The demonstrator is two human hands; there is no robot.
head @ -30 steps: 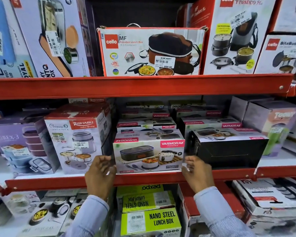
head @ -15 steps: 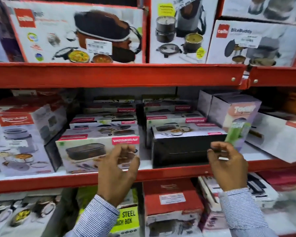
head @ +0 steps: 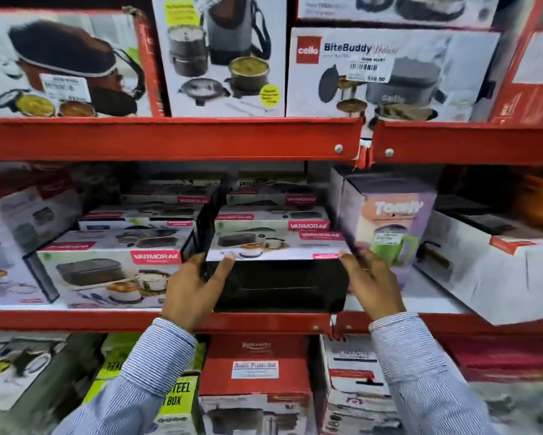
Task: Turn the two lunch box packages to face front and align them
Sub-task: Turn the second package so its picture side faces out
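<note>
The right-hand lunch box package point(head: 279, 285) sits at the front edge of the middle red shelf point(head: 75, 320), its plain black side facing out and its printed face turned upward. The left hand point(head: 194, 291) clasps its left end, thumb across the black side and fingers curled around the corner. The right hand point(head: 370, 285) grips its right end, fingers hooked over the top corner. Just to the left, the second lunch box package point(head: 113, 277) already shows its printed front, near the black one but apart from it. Motion blur smears most lettering, and how deep the finger tips reach behind the box cannot be made out. More of the same boxes are stacked behind. A lilac mug carton point(head: 386, 221) stands just beside the right hand.
</note>
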